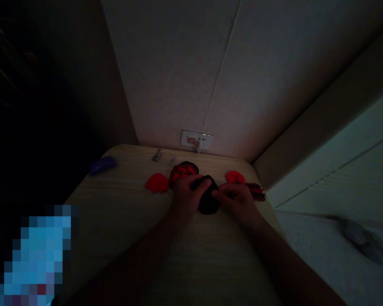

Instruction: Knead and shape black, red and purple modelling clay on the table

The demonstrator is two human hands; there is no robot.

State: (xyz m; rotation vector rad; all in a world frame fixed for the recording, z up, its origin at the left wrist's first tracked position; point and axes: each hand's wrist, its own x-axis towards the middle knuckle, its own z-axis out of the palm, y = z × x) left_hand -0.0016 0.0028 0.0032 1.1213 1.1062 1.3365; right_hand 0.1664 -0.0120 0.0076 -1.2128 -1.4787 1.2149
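1. Nearest the head camera, two bare forearms came in from seven and five o'clock over a wooden tabletop.
2. In that head view, the black piece, soft-looking and rounded, was between the hands, just above the picture's centre-bottom.
3. The left hand gripped it from nine o'clock, thumb laid across its face, fingers curled behind. The right hand pinched its edge at three o'clock, thumb and fingers nearly closed; the fingertips behind were hidden.
4. From the black piece, a red lump lay at nine o'clock, a red-and-black round piece towards eleven, a red disc at two and dark-red strips at three.
5. Good handling probably called for light, even thumb pressure, the left hand steadying while the right worked the rim; dim light made slow checking wise.
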